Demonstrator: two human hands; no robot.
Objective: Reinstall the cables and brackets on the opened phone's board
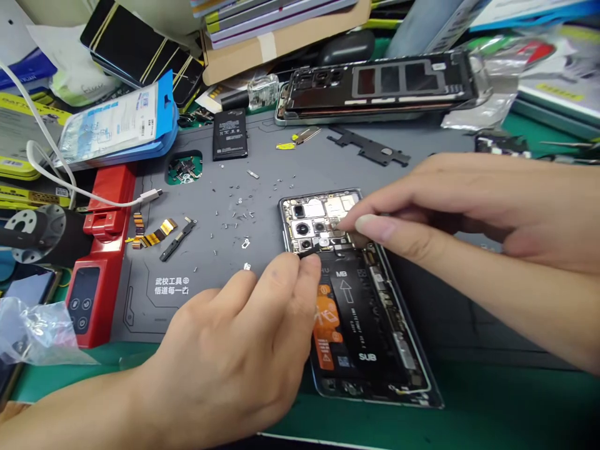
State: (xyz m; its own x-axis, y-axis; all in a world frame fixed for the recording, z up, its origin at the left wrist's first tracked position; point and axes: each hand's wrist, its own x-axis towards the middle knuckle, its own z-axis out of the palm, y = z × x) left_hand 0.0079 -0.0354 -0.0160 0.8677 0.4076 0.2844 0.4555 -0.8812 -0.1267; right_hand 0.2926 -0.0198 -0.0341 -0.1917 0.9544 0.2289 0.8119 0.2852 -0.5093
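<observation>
An opened smartphone (360,312) lies on the mat, its camera modules and metal-shielded board showing at the top and a black battery (354,331) marked "SUB" below. My left hand (253,337) is closed in a pinch at the board's lower left edge, over a small dark strip (309,250); what the fingertips hold is mostly hidden. From the right, my right hand (422,219) reaches over the phone. Its thumb and index finger are together at the board's right side, the index tip touching or just above it. Anything between them is hidden.
Loose screws (234,215) dot the grey mat (159,325). Behind lie a loose battery (230,134), a black bracket (370,147) and another phone shell (379,87). Flex cables (157,234), a white cable (150,195) and a red device (96,300) stand left.
</observation>
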